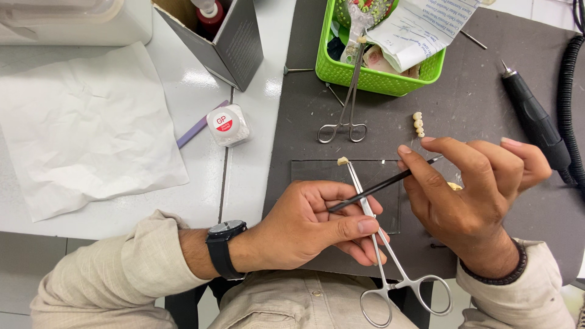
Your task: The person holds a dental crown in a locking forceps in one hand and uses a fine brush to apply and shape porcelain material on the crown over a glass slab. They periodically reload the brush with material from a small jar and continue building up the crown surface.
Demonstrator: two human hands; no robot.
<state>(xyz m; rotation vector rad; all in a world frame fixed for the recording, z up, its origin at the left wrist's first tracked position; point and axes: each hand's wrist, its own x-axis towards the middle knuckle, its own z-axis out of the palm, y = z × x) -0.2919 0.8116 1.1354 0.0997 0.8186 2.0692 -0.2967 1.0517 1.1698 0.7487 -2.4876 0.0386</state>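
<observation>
The left hand (pixel 304 225) had its fingers (pixel 356 226) closed around the shank of a pair of slim, polished steel locking forceps (pixel 373 225), whose tips clamped a small cream tooth-shaped crown (pixel 343 161) just above centre frame. The right hand (pixel 469 195) had its fingers (pixel 420 163) pinched together on a thin black-handled brush (pixel 384 184), which lay across the forceps shank.

Judgement: good work here calls for the forceps kept locked and braced steady, with only light strokes of the brush on the crown.

Both hands hovered over a matt dark grey mat (pixel 475 97) on the glossy white desk (pixel 256 176). A short cream row of joined tooth units (pixel 418 123) lay on the mat at upper centre-right, beside a second steel forceps (pixel 347 116). A bright green perforated plastic basket (pixel 378 76) stood above; a black cylindrical rotary handpiece (pixel 533 116) lay upper right. A small white jar with a red-and-white lid (pixel 227 125) and a crumpled white paper sheet (pixel 85 128) lay left.
</observation>
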